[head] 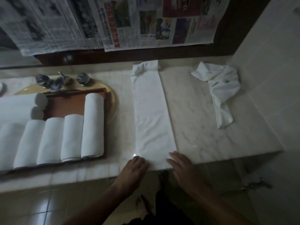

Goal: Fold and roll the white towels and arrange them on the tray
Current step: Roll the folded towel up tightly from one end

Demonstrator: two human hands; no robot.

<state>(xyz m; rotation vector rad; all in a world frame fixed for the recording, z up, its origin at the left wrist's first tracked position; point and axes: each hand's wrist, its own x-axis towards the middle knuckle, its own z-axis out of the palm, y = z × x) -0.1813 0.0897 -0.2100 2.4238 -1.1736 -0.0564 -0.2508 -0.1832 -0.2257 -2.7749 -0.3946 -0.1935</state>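
Observation:
A white towel folded into a long strip (152,114) lies on the marble counter, running from the back wall to the front edge. My left hand (134,168) rests at its near left corner, fingers bent onto the cloth. My right hand (181,166) lies flat at the near right corner, fingers straight. A brown tray (65,104) sits over the sink at the left and holds several rolled white towels (92,125). A crumpled white towel (220,88) lies at the back right of the counter.
Chrome taps (56,80) stand behind the tray at the yellow sink rim (112,95). Newspaper sheets (113,21) hang on the wall above. A tiled wall (267,70) closes the right side. The counter's front edge (81,177) drops to a tiled floor.

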